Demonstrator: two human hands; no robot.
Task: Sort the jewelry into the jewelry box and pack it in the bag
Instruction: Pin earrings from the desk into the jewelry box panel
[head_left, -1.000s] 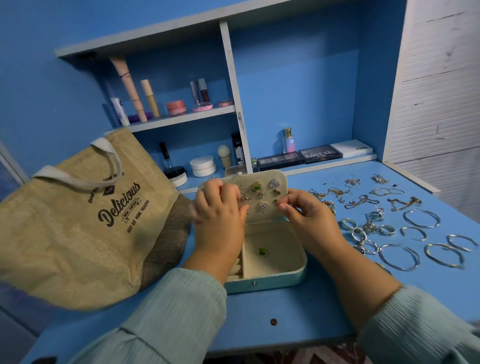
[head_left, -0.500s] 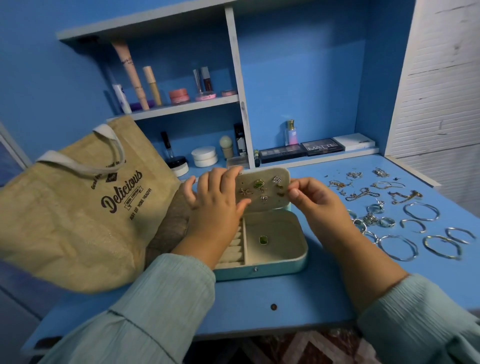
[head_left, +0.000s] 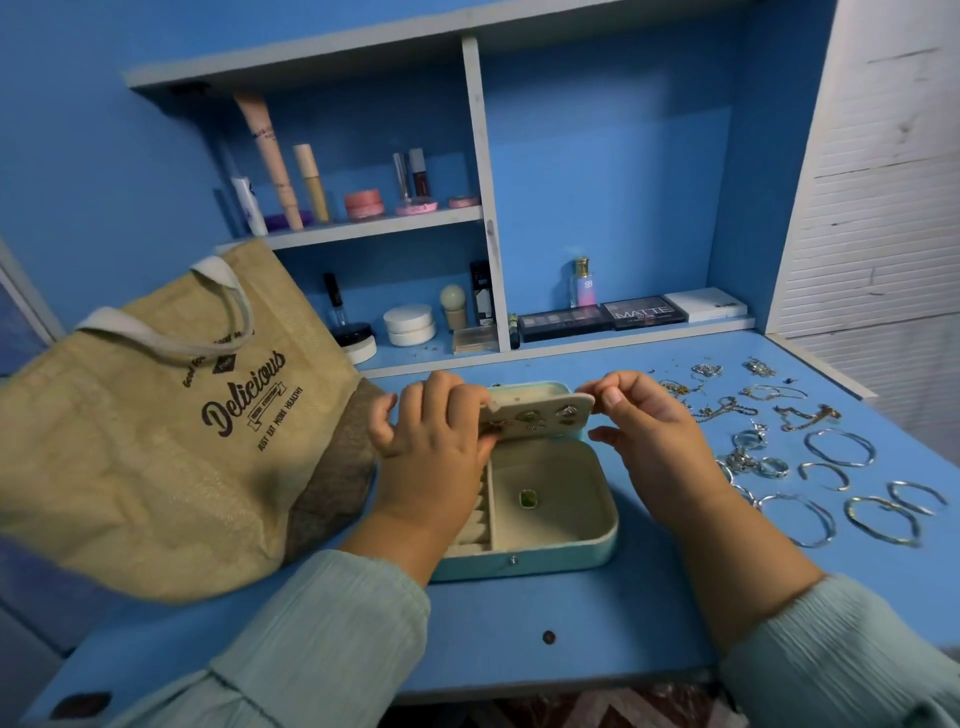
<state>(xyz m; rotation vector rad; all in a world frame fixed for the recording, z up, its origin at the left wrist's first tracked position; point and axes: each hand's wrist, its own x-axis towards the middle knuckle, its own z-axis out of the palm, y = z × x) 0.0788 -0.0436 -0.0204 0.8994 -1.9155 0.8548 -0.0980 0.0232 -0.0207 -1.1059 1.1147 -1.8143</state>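
A teal jewelry box (head_left: 609, 525) lies open on the blue desk, with a green stone piece (head_left: 528, 499) in its cream tray. Over the tray a cream earring panel (head_left: 540, 411) with several earrings pinned to it leans forward. My left hand (head_left: 436, 452) grips the panel's left end and hides that end and the ring rolls below. My right hand (head_left: 649, 431) pinches the panel's right corner. To the left of the box lies the tan jute bag (head_left: 156, 441). Loose rings (head_left: 748, 457), chains (head_left: 727, 408) and bangles (head_left: 795, 519) are spread on the desk to the right.
Cosmetics stand on the two shelves (head_left: 374, 226) behind the box, and eyeshadow palettes (head_left: 602, 317) and a perfume bottle (head_left: 583, 283) sit in the right niche. A white slatted wall (head_left: 883, 208) bounds the desk at right. The desk's front edge (head_left: 519, 686) runs just below my sleeves.
The earring panel has tipped from nearly upright down towards the tray, with both hands following its ends. The view has shifted slightly.
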